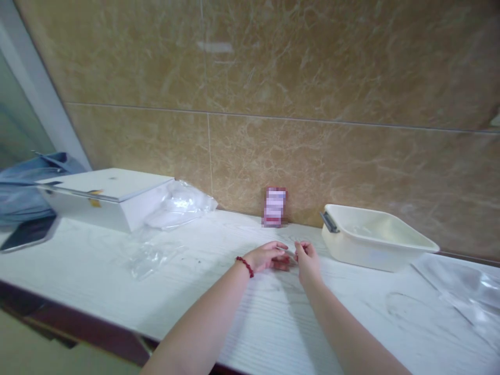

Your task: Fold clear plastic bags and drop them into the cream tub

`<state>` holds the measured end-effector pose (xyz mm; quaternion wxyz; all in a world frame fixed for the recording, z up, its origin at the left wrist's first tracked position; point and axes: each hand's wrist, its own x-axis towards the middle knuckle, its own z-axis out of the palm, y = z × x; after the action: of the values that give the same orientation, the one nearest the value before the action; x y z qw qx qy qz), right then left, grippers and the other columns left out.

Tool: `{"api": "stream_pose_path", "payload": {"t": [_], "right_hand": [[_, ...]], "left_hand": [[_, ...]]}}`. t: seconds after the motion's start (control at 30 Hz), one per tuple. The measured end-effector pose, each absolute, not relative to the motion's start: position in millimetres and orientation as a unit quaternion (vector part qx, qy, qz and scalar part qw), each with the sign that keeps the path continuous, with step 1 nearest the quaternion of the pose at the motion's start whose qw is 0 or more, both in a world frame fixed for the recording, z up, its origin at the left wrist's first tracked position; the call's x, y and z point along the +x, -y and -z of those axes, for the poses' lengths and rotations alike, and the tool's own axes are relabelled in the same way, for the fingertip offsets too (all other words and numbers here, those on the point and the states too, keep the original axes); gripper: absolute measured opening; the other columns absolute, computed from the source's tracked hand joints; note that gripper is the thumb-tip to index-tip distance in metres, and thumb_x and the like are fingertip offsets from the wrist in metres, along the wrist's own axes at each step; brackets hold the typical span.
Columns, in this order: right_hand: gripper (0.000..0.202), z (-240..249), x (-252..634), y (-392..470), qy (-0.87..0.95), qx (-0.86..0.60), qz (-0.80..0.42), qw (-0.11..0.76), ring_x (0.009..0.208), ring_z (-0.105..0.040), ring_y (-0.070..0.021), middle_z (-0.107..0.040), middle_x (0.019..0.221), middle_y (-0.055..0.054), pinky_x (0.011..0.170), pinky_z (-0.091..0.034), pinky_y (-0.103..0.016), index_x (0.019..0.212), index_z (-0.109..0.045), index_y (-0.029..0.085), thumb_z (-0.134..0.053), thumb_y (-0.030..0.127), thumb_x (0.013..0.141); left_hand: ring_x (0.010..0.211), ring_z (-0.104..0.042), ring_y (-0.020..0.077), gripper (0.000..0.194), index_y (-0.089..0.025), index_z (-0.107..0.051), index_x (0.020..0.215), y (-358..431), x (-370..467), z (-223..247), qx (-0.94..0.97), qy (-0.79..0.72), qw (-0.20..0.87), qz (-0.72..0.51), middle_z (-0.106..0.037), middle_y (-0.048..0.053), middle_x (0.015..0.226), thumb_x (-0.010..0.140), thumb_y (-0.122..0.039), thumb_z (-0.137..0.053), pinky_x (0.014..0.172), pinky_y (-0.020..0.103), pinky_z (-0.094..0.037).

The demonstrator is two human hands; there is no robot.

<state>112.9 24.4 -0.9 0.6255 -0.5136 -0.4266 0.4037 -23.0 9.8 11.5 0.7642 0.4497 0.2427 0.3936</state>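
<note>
My left hand (271,257), with a dark red bead bracelet (246,266) at the wrist, is held just above the white wood-grain table (211,291). Its fingers are apart and point toward the other hand. Close on its right, my right hand (308,260) has thumb and fingers pinched together. A thin, pale sliver seems to show between the two hands, too small and blurred to name. Behind them a blurred-out pink and white upright object (274,207) leans on the wall. To the right of my hands stands a cream plastic tub (375,255) with a grey handle clip.
At the left lie a white box (109,185), a clear plastic bag (185,203) against it, and a smaller clear bag (150,260). A dark-screened device (29,234) and blue denim (23,182) are farther left. Clear plastic sheeting (464,286) lies at the right. A tiled wall (273,146) backs the table.
</note>
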Motion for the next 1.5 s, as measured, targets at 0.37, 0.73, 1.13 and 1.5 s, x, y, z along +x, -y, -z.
{"api": "stream_pose_path", "payload": {"t": [0.37,0.73,1.13,1.5], "right_hand": [[0.026,5,114,-30,0.515,-0.53,-0.327,0.589,0.043,-0.039,-0.0093,-0.043,0.046,0.006,0.044,-0.028,-0.022,0.067,-0.043,0.02,-0.051,0.044,0.062],[0.027,2,114,-28,0.534,-0.516,-0.346,0.574,0.043,-0.038,-0.0092,-0.041,0.046,0.006,0.045,-0.028,-0.022,0.067,-0.044,0.019,-0.051,0.045,0.063],[0.029,2,110,-28,0.523,-0.531,-0.353,0.566,0.042,-0.035,-0.0082,-0.038,0.045,0.007,0.043,-0.026,-0.021,0.065,-0.043,0.019,-0.051,0.047,0.063],[0.028,5,109,-31,0.524,-0.533,-0.366,0.555,0.041,-0.034,-0.0081,-0.038,0.044,0.006,0.042,-0.025,-0.02,0.064,-0.043,0.019,-0.052,0.046,0.062]], "left_hand": [[0.07,-0.054,0.0102,0.027,-0.014,-0.05,0.096,-4,-16,-16,0.575,-0.389,0.6,-0.399,-0.056,0.004,0.08,0.072,-0.025,-0.051,0.068,0.029,-0.042],[0.101,-0.047,0.0173,0.029,-0.014,-0.055,0.099,-23,-159,-73,0.608,-0.759,0.1,-0.208,-0.054,0.009,0.108,0.074,-0.017,-0.039,0.088,0.026,-0.032],[0.119,-0.014,0.0377,0.09,-0.027,-0.015,0.128,-26,-310,-44,0.412,-0.904,-0.063,-0.089,-0.014,0.013,0.135,0.053,-0.06,-0.051,0.085,0.052,-0.025],[0.114,-0.025,0.0413,0.094,-0.025,-0.009,0.13,-76,-336,-37,0.44,-0.895,-0.032,-0.069,-0.008,0.018,0.135,0.053,-0.064,-0.048,0.081,0.047,-0.031]]}}
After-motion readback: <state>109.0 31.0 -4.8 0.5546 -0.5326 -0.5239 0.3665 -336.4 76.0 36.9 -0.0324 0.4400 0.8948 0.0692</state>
